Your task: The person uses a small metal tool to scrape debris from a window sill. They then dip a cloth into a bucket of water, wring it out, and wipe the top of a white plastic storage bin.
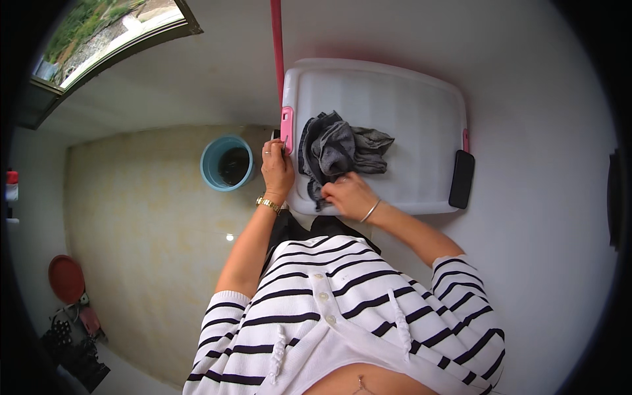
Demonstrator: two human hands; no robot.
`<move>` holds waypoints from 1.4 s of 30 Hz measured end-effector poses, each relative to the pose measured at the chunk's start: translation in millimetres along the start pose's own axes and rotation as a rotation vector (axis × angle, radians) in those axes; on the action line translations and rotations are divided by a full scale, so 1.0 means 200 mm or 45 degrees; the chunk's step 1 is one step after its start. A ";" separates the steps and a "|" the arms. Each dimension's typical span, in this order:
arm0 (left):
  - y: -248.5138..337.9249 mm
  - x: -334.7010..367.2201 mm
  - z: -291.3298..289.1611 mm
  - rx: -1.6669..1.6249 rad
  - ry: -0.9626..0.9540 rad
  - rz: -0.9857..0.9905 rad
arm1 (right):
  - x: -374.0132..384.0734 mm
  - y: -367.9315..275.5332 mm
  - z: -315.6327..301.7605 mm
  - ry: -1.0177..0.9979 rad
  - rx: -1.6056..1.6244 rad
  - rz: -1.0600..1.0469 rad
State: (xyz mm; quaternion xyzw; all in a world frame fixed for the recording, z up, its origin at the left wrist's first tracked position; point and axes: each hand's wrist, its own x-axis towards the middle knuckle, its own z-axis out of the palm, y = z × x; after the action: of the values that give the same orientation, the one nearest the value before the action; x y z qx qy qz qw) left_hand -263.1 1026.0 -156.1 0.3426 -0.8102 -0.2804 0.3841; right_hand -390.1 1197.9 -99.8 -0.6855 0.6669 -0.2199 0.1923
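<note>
A crumpled dark grey cloth (329,148) lies on the left part of a white plastic storage box lid (415,131). My right hand (352,196) is closed on the cloth's near edge, fingers bent and pressed down to the lid. At the lid's left side, my left hand (278,171) has its fingers curled together just below a pink latch (287,125). What those fingers hold, if anything, is too small to make out. A gold watch is on my left wrist, a bangle on the right.
A blue bucket (209,172) with dark contents stands on the tiled floor (145,217) left of the box. A black phone (462,179) lies at the lid's right edge. Behind the box rises a red pole (278,59). A red basin (66,279) is at far left.
</note>
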 end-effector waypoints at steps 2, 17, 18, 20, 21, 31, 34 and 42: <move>0.01 0.00 0.00 -0.011 -0.011 0.005 | -0.06 0.09 -0.09 0.013 -0.083 -0.068; 0.02 0.01 0.00 0.044 -0.033 0.009 | 0.03 0.03 0.01 -0.102 0.189 0.114; 0.02 0.02 0.00 0.038 -0.037 0.018 | 0.06 0.04 -0.01 -0.144 0.153 0.125; 0.01 0.01 0.00 0.044 -0.045 0.021 | 0.07 0.10 -0.08 -0.039 -0.039 -0.016; 0.00 0.00 -0.01 0.054 -0.044 0.018 | 0.06 0.14 -0.12 0.010 -0.140 -0.087; 0.02 0.00 0.00 0.037 -0.035 0.014 | -0.31 0.23 -0.33 -0.317 -0.265 0.012; 0.02 0.00 0.01 0.075 -0.039 -0.003 | -0.22 0.21 -0.28 -0.464 -0.362 0.031; -0.02 0.00 0.00 0.076 -0.031 0.049 | 0.03 -0.03 -0.40 0.050 -0.486 0.090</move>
State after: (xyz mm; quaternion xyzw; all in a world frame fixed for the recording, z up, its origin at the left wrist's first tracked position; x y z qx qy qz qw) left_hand -262.0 1024.3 -159.8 0.3349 -0.8293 -0.2529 0.3690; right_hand -429.3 1193.8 -29.4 -0.6813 0.7237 -0.0960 0.0534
